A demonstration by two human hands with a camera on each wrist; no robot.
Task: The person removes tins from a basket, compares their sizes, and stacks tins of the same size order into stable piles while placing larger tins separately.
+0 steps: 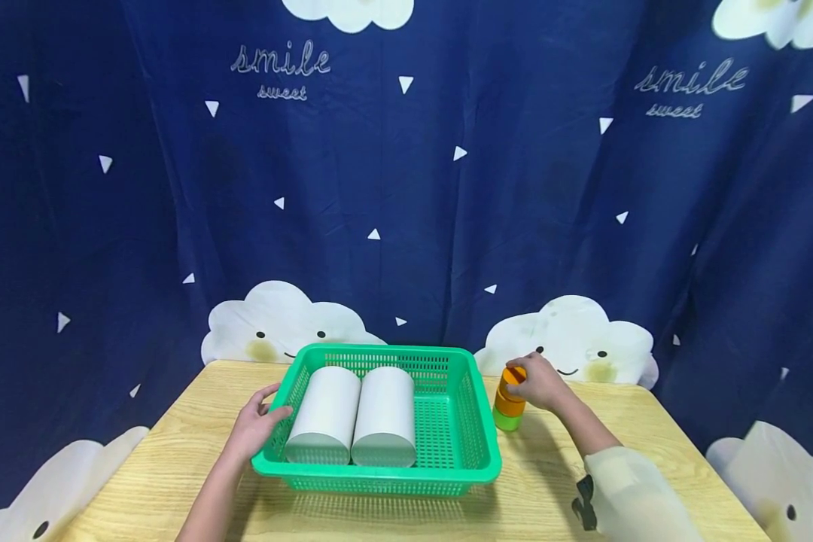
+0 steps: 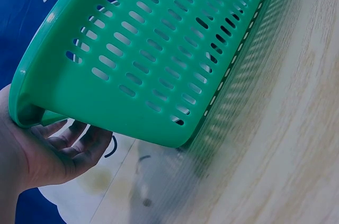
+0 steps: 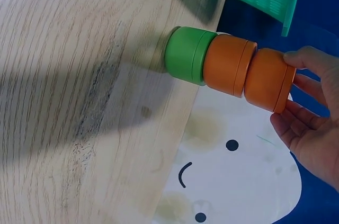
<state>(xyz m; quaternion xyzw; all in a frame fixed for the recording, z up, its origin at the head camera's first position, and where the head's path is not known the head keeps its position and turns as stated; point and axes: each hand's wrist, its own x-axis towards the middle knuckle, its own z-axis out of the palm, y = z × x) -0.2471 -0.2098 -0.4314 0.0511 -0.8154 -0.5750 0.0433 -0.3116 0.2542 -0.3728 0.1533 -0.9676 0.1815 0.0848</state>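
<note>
A green plastic basket (image 1: 379,473) with slotted walls stands mid-table in the head view. My left hand (image 1: 253,427) grips its left rim, thumb over the top and fingers under the lip. Two white cylinders (image 1: 328,403) lie side by side in the basket's left and middle part. Right of the basket is an upright stack of three small round containers. Its bottom one (image 3: 185,54) is green, and an orange one (image 3: 226,64) sits above it. The top orange container (image 3: 266,78) is pinched at its lid edge between the thumb and fingers of my right hand (image 1: 540,381).
All of this stands on a light wooden table (image 1: 569,482). Behind it hangs a dark blue curtain (image 1: 406,188) printed with white clouds and triangles, close to the table's far edge. The basket's right wall is near the stack.
</note>
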